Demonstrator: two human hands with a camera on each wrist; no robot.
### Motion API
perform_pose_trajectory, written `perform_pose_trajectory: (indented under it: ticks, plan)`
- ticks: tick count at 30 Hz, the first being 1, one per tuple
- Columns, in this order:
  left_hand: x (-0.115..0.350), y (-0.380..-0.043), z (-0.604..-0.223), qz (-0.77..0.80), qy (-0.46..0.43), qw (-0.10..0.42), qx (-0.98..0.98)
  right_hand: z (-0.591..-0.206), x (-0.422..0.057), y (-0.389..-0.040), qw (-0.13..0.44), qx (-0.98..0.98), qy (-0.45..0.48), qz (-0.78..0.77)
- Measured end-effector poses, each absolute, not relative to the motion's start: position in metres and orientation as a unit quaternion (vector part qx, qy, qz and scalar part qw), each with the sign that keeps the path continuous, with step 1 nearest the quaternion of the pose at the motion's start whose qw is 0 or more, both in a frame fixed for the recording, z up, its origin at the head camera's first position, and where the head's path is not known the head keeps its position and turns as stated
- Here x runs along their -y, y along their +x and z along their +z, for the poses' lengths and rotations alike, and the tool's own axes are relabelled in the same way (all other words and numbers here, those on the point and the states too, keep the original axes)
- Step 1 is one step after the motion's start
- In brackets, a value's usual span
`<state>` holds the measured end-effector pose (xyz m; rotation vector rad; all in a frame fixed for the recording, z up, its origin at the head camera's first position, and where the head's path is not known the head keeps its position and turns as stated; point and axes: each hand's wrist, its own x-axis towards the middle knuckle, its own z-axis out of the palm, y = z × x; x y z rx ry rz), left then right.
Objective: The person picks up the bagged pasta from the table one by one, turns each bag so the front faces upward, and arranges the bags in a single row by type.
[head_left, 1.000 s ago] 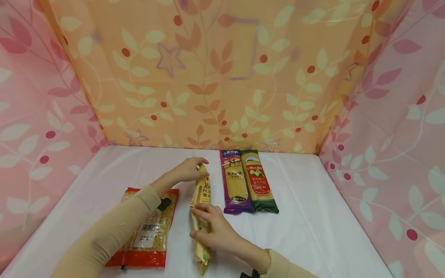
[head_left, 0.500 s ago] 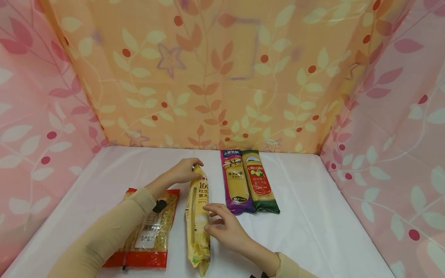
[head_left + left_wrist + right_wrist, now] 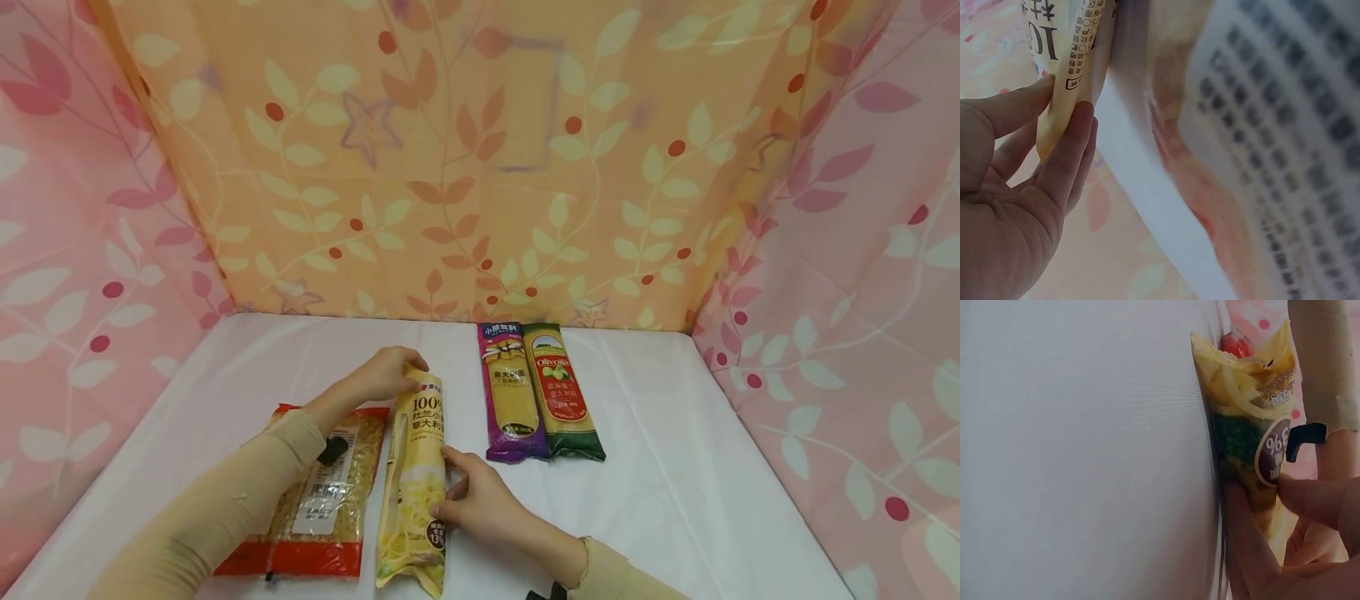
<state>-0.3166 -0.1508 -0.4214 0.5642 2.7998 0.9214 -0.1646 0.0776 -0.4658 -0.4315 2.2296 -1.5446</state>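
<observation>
A yellow spaghetti packet (image 3: 417, 483) lies lengthwise on the white cloth, its printed face turned up and a little to the right. At its far end my left hand (image 3: 384, 372) pinches the tip; in the left wrist view the thumb and fingers (image 3: 1067, 156) hold the packet's narrow end from both sides. My right hand (image 3: 480, 500) grips the packet's right edge near the lower half. In the right wrist view the thumb is on the printed face and the fingers (image 3: 1250, 540) are against the side. Part of the left edge is hidden from the right wrist view.
Left of it lies a clear, red-ended pasta bag (image 3: 330, 500), partly under my left forearm. Toward the back right, a purple spaghetti packet (image 3: 513, 392) and a green one (image 3: 562, 392) lie side by side. Patterned cloth walls (image 3: 450, 167) enclose the table.
The yellow packet has shifted left, toward the red-ended bag, and rolled so that its front shows more. Both hands have moved with it; the right hand briefly loosened on its edge.
</observation>
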Motion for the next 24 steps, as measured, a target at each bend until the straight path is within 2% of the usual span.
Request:
perform_pose_trajectory:
  ticks: [6, 19, 24]
  plan:
    - [0.149, -0.315, -0.423, 0.323, 0.18, 0.069, -0.927, -0.464, -0.076, -0.167, 0.165, -0.803, -0.157, -0.55]
    - [0.126, -0.319, -0.438, 0.352, 0.206, 0.075, -0.91, -0.458, -0.116, -0.163, 0.175, -0.813, -0.157, -0.533]
    - [0.126, -0.316, -0.44, 0.346, 0.194, 0.083, -0.914, -0.461, -0.12, -0.16, 0.205, -0.783, -0.147, -0.569]
